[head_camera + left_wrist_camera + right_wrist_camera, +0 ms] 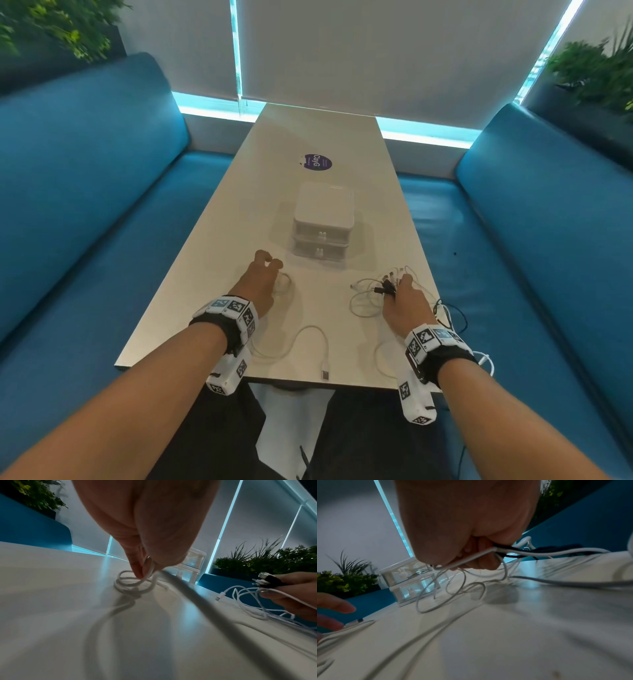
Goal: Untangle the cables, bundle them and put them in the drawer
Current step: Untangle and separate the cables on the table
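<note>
**Booth table: one cable coiling, tangle held by its plugs**

Blue benches flank the pale table (239,192); the drawer unit (323,222) is the landmark, both drawers closed. Near-left of it, left hand (257,284) pinches a small white coil (133,582). Near-right, right hand (404,301) is clenched on the plug ends of the tangled cables (370,294).

Risks: coil likely springs open if released. Black cable (457,317) hangs off the edge and could drag the tangle down. Closed drawers block stowing; both hands busy.

I see a long white table (239,212) with blue benches (85,192) along both its sides, a round purple sticker (318,162) on its far half, and potted plants (596,72) behind the benches.
</note>
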Tool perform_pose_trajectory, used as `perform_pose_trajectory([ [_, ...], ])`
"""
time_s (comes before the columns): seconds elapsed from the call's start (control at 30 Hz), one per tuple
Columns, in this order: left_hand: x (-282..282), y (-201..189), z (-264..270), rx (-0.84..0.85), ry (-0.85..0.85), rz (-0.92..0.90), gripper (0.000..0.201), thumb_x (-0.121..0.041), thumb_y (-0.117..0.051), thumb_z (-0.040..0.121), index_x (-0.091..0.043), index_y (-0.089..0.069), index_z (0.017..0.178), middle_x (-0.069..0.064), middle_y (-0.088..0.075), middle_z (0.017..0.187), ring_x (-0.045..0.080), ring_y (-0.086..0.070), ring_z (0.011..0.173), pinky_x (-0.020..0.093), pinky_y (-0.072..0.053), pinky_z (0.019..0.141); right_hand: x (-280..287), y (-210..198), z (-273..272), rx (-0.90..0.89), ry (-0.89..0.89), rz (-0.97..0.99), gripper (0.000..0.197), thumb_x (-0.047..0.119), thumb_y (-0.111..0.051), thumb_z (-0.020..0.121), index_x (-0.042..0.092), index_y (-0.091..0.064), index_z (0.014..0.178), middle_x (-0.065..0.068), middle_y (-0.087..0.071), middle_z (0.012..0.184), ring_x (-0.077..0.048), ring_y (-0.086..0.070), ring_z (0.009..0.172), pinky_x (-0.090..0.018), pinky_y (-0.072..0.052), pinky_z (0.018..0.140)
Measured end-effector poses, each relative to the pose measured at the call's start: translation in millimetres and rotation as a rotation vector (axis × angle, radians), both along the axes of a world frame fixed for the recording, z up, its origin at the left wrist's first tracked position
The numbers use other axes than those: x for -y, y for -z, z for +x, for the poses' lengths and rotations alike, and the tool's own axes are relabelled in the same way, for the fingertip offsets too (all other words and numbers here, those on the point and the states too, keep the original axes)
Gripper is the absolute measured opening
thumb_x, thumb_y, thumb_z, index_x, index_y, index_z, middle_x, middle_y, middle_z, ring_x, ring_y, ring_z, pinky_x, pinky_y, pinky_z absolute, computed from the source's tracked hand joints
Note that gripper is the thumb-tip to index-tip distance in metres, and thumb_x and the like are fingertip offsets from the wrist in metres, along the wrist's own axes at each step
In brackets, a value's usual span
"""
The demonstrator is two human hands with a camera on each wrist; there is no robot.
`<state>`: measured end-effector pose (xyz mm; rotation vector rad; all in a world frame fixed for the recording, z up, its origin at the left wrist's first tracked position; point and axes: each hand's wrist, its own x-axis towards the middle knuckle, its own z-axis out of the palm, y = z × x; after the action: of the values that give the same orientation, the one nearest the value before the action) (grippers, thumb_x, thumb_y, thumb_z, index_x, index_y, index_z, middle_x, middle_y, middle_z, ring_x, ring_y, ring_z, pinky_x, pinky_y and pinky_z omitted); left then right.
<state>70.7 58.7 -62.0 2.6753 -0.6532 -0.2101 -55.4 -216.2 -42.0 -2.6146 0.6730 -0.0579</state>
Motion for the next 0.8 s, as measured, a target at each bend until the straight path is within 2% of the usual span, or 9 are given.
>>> perform_pose_trajectory([
  [0.1, 6, 1, -5, 0.006, -0.029, 0.029, 0.069, 0.011, -0.058, 0.082, -0.009, -0.04, 0.145, 0.012, -0.015, 0.156, 0.033, -0.051, 0.126, 0.036, -0.046, 0.102, 0, -3, -1, 0.035, 0.013, 0.065, 0.026, 0.021, -0.044, 0.099, 0.004, -0.04, 0.119, -0.023, -0.065, 0.104, -0.039, -0.061, 0.088, -0.036, -0.041, 0.067],
  [0.27, 8, 1, -9, -0.006, -0.06, 0.142, 0.06, 0.01, -0.052, 0.085, -0.004, -0.039, 0.143, 0.018, -0.01, 0.16, 0.036, -0.05, 0.128, 0.036, -0.045, 0.1, 4, -5, -1, 0.021, -0.025, 0.116, 0.032, 0.019, -0.042, 0.102, 0.002, -0.034, 0.129, -0.026, -0.065, 0.11, -0.043, -0.062, 0.1, -0.035, -0.039, 0.07],
  [0.37, 8, 1, -10, 0.003, -0.063, 0.164, 0.054, 0.007, -0.051, 0.087, -0.003, -0.042, 0.139, 0.018, -0.02, 0.155, 0.035, -0.046, 0.132, 0.038, -0.044, 0.103, 6, -3, -2, -0.017, -0.121, 0.123, 0.031, 0.021, -0.042, 0.103, 0.007, -0.034, 0.129, -0.022, -0.067, 0.108, -0.039, -0.063, 0.096, -0.036, -0.044, 0.072],
  [0.47, 9, 1, -11, 0.027, -0.095, 0.191, 0.051, 0.005, -0.052, 0.088, -0.003, -0.043, 0.137, 0.017, -0.028, 0.149, 0.033, -0.04, 0.133, 0.039, -0.043, 0.103, 7, -2, -4, 0.021, -0.178, 0.138, 0.028, 0.021, -0.043, 0.102, 0.017, -0.039, 0.129, -0.019, -0.068, 0.103, -0.036, -0.063, 0.088, -0.04, -0.049, 0.075],
  [0.57, 10, 1, -13, 0.115, -0.139, 0.293, 0.042, -0.003, -0.055, 0.087, -0.007, -0.047, 0.128, 0.015, -0.041, 0.136, 0.032, -0.042, 0.124, 0.036, -0.043, 0.097, 6, -6, -5, 0.064, -0.176, 0.149, 0.043, 0.024, -0.043, 0.102, 0.025, -0.033, 0.143, -0.017, -0.068, 0.107, -0.036, -0.064, 0.094, -0.037, -0.048, 0.078],
  [0.63, 9, 0, -13, 0.153, -0.148, 0.372, 0.039, -0.009, -0.056, 0.087, -0.01, -0.048, 0.126, 0.013, -0.046, 0.13, 0.03, -0.046, 0.12, 0.035, -0.041, 0.096, 5, -8, -6, 0.051, -0.158, 0.146, 0.052, 0.026, -0.044, 0.102, 0.022, -0.023, 0.15, -0.018, -0.067, 0.107, -0.037, -0.064, 0.095, -0.036, -0.046, 0.076],
  [0.7, 9, 0, -13, 0.165, -0.15, 0.419, 0.036, -0.011, -0.054, 0.089, -0.012, -0.049, 0.124, 0.012, -0.051, 0.127, 0.03, -0.048, 0.118, 0.036, -0.041, 0.095, 4, -11, -7, 0.053, -0.133, 0.142, 0.049, 0.027, -0.043, 0.103, 0.017, -0.023, 0.146, -0.019, -0.067, 0.102, -0.037, -0.065, 0.088, -0.037, -0.046, 0.072],
  [0.8, 11, -2, -15, 0.183, -0.145, 0.503, 0.028, -0.014, -0.052, 0.091, -0.013, -0.055, 0.119, 0.009, -0.057, 0.122, 0.028, -0.051, 0.115, 0.037, -0.04, 0.094, 0, -13, -4, 0.059, -0.154, 0.161, 0.024, 0.029, -0.042, 0.103, 0.015, -0.037, 0.123, -0.015, -0.067, 0.091, -0.029, -0.063, 0.075, -0.037, -0.046, 0.064],
])
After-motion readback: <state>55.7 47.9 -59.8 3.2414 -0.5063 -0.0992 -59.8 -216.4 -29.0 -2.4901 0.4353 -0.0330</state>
